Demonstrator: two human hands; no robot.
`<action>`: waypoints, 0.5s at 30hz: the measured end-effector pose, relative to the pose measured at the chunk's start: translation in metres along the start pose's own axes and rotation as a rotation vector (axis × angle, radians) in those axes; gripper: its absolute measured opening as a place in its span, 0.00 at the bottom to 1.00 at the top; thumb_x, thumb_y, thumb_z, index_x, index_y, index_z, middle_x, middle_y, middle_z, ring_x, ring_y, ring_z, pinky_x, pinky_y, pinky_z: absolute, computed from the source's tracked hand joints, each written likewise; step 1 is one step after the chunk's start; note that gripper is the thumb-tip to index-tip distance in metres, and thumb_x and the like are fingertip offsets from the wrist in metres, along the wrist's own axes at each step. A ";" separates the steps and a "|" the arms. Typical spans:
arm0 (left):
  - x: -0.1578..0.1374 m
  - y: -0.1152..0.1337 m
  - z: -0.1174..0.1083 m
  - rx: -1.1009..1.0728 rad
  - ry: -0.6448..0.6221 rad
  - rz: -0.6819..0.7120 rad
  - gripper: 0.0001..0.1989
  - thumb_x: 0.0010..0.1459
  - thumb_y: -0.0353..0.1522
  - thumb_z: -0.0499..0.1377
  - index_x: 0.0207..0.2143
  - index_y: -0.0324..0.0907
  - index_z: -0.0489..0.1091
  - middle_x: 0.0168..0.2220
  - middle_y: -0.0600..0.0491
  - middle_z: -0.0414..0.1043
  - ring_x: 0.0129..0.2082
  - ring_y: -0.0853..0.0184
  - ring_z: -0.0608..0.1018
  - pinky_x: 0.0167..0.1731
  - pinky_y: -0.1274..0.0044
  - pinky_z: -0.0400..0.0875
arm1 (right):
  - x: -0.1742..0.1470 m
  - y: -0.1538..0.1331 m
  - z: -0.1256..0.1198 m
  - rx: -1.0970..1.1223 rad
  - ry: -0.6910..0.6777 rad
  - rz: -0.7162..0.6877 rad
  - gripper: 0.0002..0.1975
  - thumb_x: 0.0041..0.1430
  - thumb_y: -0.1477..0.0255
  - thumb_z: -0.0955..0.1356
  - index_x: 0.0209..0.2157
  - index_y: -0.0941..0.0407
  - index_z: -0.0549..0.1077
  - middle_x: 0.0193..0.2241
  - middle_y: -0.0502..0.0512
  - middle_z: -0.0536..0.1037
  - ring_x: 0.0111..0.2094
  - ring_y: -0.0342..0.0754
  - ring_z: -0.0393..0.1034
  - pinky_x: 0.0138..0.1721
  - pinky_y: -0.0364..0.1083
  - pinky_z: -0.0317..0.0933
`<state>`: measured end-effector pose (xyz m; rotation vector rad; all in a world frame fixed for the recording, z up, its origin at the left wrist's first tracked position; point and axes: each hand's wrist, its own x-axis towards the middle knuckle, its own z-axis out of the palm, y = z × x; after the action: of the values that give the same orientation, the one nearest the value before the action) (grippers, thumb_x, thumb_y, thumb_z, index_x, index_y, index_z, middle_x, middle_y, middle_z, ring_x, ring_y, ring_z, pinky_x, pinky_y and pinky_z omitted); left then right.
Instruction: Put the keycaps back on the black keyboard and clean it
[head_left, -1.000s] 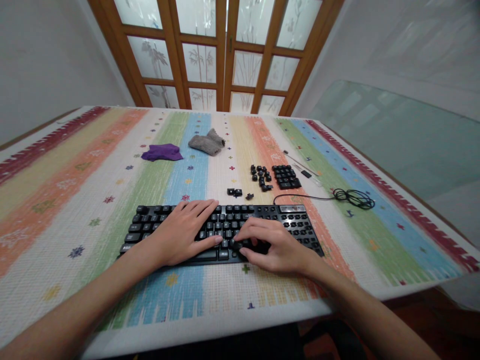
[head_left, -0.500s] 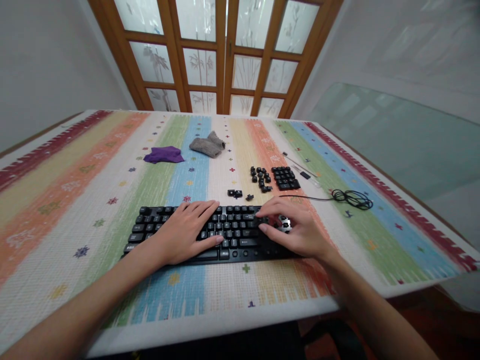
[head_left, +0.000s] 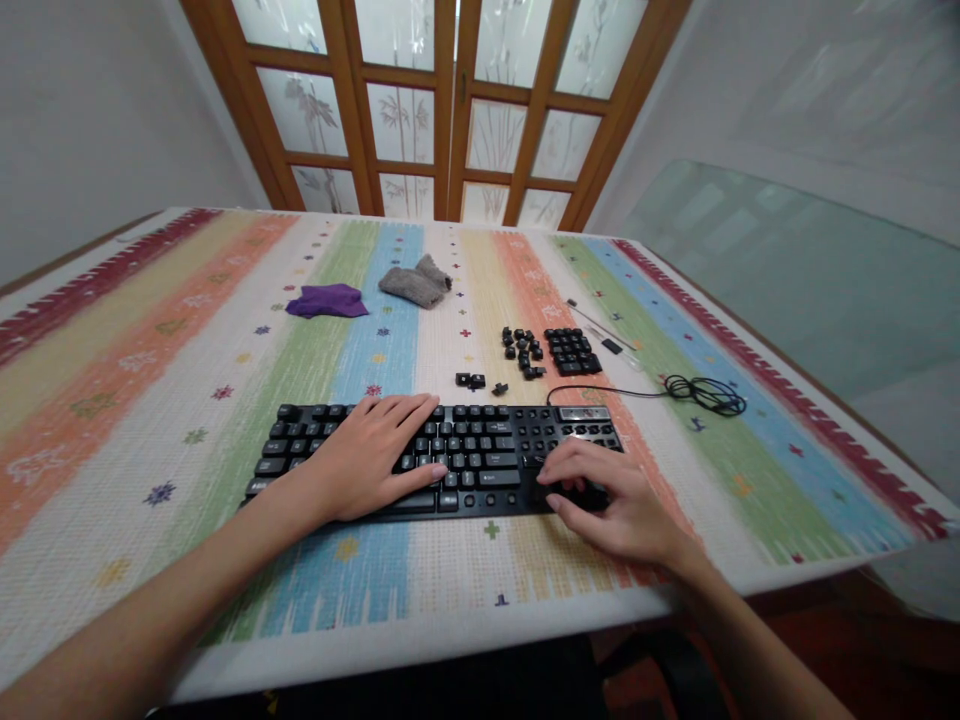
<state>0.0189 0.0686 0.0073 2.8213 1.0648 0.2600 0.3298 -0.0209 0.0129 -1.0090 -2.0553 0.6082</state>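
A black keyboard [head_left: 499, 460] lies on the striped tablecloth before me. Its main block carries keycaps, while bare switches show on the right side and along the bottom right row. My left hand [head_left: 367, 450] rests flat across the left-middle keys, fingers stretched and thumb apart. Over the lower right part of the keyboard, my right hand [head_left: 607, 495] is bent, thumb and forefinger close together at the arrow-key area. Whatever lies between those fingertips is too small and dark to make out. Behind the keyboard sit loose keycaps [head_left: 471, 380] and one more keycap [head_left: 500, 389].
A heap of keycaps [head_left: 523, 350] lies beside a neat block of keycaps [head_left: 574, 352]. Further right are a thin rod [head_left: 604, 325] and a coiled cable [head_left: 705, 394]. A purple cloth [head_left: 328, 300] and a grey cloth [head_left: 415, 283] lie toward the back.
My right hand has moved down and slightly right, from the upper right switches to the lower arrow-key area, uncovering the bare switches. My left hand stays on the keys.
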 end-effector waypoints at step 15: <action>0.001 -0.001 0.001 -0.003 0.012 0.009 0.40 0.68 0.58 0.43 0.68 0.37 0.54 0.65 0.40 0.62 0.63 0.49 0.67 0.64 0.53 0.55 | 0.000 0.001 0.008 -0.050 -0.012 -0.098 0.08 0.59 0.82 0.65 0.32 0.56 0.74 0.34 0.55 0.76 0.33 0.46 0.71 0.34 0.45 0.66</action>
<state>0.0187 0.0698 0.0059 2.8260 1.0539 0.2791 0.3239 -0.0207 0.0074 -0.9282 -2.1263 0.5156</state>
